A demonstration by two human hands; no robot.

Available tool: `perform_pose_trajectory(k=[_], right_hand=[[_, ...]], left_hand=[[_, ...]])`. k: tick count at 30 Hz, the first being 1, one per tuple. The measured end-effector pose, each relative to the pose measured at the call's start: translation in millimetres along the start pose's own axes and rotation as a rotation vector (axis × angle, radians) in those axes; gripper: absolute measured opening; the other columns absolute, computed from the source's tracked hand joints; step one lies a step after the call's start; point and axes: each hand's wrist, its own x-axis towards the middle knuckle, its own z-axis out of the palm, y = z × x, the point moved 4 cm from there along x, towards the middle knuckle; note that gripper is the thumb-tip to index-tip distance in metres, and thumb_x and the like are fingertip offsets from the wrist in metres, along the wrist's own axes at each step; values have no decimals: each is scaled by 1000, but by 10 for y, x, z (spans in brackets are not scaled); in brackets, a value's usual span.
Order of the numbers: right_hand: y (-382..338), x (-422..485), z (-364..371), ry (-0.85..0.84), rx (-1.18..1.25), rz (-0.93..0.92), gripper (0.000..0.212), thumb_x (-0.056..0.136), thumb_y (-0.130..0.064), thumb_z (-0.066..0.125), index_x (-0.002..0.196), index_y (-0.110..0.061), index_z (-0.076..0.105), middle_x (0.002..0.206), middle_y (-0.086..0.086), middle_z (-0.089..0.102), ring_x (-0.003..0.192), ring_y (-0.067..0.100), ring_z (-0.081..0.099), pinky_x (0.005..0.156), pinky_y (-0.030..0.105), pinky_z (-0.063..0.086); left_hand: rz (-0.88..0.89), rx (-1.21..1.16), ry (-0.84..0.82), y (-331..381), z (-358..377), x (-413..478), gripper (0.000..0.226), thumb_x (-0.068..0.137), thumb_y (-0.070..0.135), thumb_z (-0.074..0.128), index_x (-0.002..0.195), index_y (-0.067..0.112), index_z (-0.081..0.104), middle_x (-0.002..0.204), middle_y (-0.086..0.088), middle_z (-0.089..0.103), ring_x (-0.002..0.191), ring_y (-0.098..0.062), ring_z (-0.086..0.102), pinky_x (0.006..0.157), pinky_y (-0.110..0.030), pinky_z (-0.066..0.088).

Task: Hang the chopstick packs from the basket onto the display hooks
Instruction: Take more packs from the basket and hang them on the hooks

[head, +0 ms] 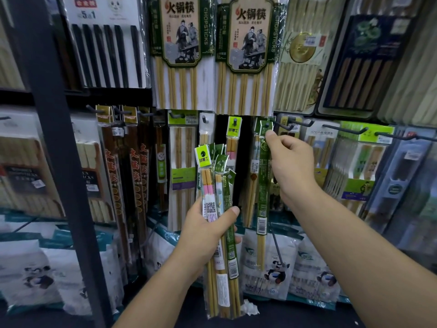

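Left hand (205,235) grips spare packs (204,169); right hand (292,166) pinches green pack (262,190) at hook (267,125), hanging it; release likely next

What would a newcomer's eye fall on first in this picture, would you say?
Dead centre, the left hand grips a bundle of chopstick packs, held upright. Just to its right, the right hand pinches the top of a green pack. Above them hang two large packs with painted figures.
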Motion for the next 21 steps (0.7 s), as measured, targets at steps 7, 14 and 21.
perform_pose_trajectory(k=[7,14,21], right_hand=[[111,52,23,15,-95,-19,52,101,-34,60,57,-11,42,44,-12,29,47,7,32,70,16,43],[161,-287,-53,-21,-85,23,22,92,-38,70,84,-18,67,69,-7,58,59,-3,52,67,25,46],[167,-650,151,-495,-136,103,13,86,-28,80,86,-17,74,68,-6,65,60,9,61,56,27,56]], left_hand=[[5,-39,-11,12,-10,-6,19,82,27,85,94,30,71,86,-8,74,79,-34,72,67,-43,62],[-9,-114,-30,19,-13,-11,30,85,10,84,107,3,64,81,-14,71,72,-28,72,67,-42,63],[60,-102,-78,87,34,-40,19,86,9,81,95,24,74,82,-8,76,71,-25,74,65,-43,64]])
